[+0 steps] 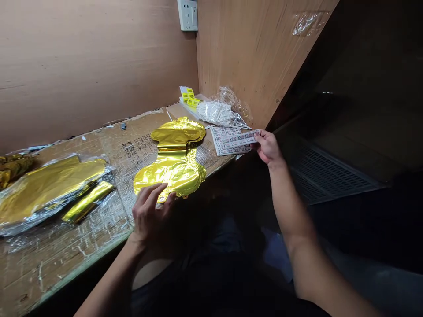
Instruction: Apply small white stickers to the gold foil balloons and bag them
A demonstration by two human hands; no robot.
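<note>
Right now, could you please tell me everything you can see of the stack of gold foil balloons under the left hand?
The stack of gold foil balloons is a pile of flat, uninflated, shiny, crinkled foil pieces with scalloped edges. Its outline has two wide lobes joined by a narrower neck. It lies flat on a cardboard sheet covering the bench, with clear plastic film showing beside its far edge. The fingertips of the left hand rest on the near lobe.

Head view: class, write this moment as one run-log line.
left hand: on gold foil balloons | right hand: holds label strip | nearby: label sheet, white sticks
</note>
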